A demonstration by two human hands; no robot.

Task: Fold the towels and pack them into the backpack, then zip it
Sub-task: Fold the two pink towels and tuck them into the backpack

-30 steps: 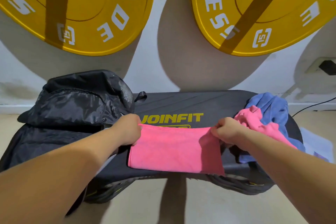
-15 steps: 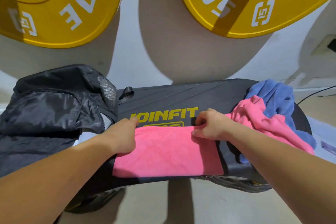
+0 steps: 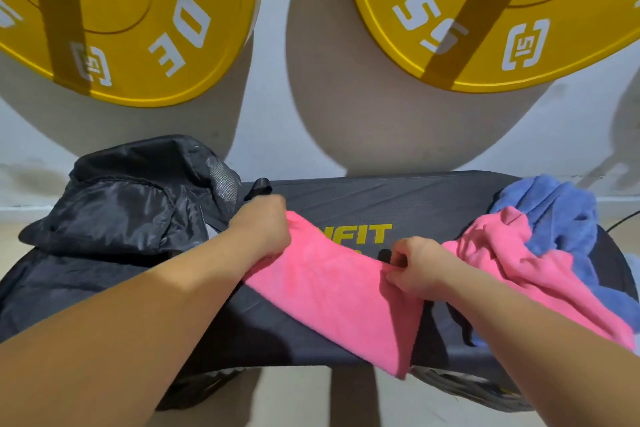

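A folded pink towel (image 3: 343,295) lies slanted across the dark bench pad (image 3: 408,198), its lower corner hanging over the near edge. My left hand (image 3: 263,229) grips its upper left corner, close to the black backpack (image 3: 121,204) on the left of the pad. My right hand (image 3: 415,267) pinches the towel's right edge. A crumpled pink towel (image 3: 519,260) and a blue towel (image 3: 557,215) are heaped on the pad's right end.
Two yellow weight plates (image 3: 138,28) (image 3: 485,10) hang against the white wall behind the bench. A black cable (image 3: 623,218) runs along the floor at the far right. Beige floor (image 3: 294,399) shows below the pad.
The pink towel has gone from lying square to lying slanted. My left hand carried its corner up toward the backpack, and my right hand slid down to pinch the right edge.
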